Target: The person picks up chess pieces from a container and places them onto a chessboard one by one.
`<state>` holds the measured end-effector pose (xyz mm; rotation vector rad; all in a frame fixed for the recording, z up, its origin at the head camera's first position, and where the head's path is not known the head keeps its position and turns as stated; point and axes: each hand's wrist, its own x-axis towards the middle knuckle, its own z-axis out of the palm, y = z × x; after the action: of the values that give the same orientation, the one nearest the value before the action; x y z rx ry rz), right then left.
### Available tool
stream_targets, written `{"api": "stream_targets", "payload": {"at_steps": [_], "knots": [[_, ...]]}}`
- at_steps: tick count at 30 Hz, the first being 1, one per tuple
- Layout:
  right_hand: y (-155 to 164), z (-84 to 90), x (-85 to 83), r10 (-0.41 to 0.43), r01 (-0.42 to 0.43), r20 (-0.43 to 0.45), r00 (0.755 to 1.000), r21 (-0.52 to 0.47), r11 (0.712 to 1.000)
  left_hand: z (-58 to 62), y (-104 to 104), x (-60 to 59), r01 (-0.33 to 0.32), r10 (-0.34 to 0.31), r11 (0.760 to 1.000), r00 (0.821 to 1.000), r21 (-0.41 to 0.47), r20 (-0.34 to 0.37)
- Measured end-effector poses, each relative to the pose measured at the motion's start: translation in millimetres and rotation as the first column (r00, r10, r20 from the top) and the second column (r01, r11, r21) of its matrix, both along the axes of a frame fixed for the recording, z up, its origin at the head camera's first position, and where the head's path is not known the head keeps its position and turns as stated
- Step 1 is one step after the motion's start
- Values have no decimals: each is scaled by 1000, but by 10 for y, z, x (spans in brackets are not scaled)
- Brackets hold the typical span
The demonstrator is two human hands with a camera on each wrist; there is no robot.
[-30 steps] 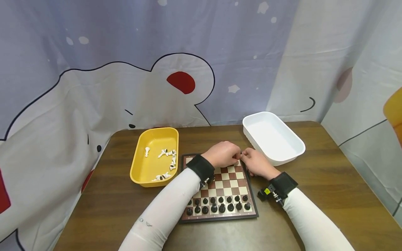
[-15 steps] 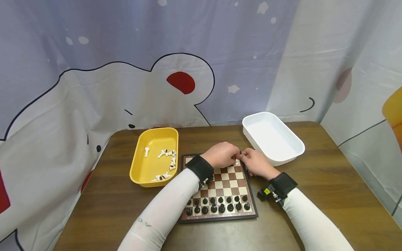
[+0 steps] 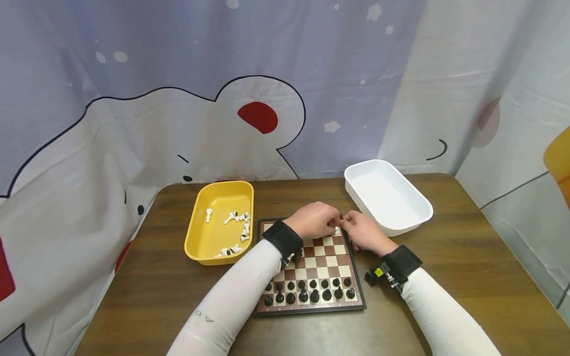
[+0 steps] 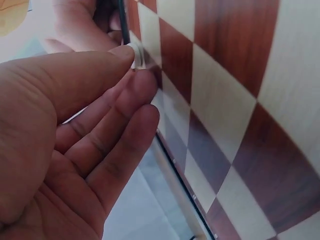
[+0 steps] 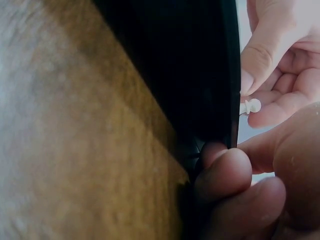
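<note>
- Small white pawn (image 3: 336, 230), round-headed, pinched at left hand (image 3: 314, 220) fingertips, just beside right hand (image 3: 362, 231).
- Chessboard (image 3: 327, 259) flat beneath both hands, far right edge gripped by right hand.

place: staged recording corner | cartoon-bear curtain (image 3: 178, 123) backdrop | wooden table (image 3: 445, 257) with chessboard (image 3: 325, 262)
</note>
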<state>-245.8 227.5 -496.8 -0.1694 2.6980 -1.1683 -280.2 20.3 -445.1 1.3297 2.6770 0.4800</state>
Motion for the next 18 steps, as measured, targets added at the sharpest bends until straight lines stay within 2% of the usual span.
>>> {"api": "stream_targets", "payload": {"at_steps": [5, 10, 13, 18], "knots": [[-4, -11, -3, -1, 1, 0, 1000, -9, 1000, 58, -92, 20, -28, 28, 999, 999, 25, 17], [-6, -17, -6, 0, 0, -3, 1000, -12, 1000, 148, -239, 49, -60, 56, 991, 998, 118, 36], [-5, -14, -4, -3, 3, -2, 1000, -14, 1000, 205, -355, 75, -84, 76, 977, 996, 197, 49], [-7, -26, -6, -4, 4, -2, 1000, -5, 1000, 304, -564, 140, -162, 134, 934, 985, 320, 108]]}}
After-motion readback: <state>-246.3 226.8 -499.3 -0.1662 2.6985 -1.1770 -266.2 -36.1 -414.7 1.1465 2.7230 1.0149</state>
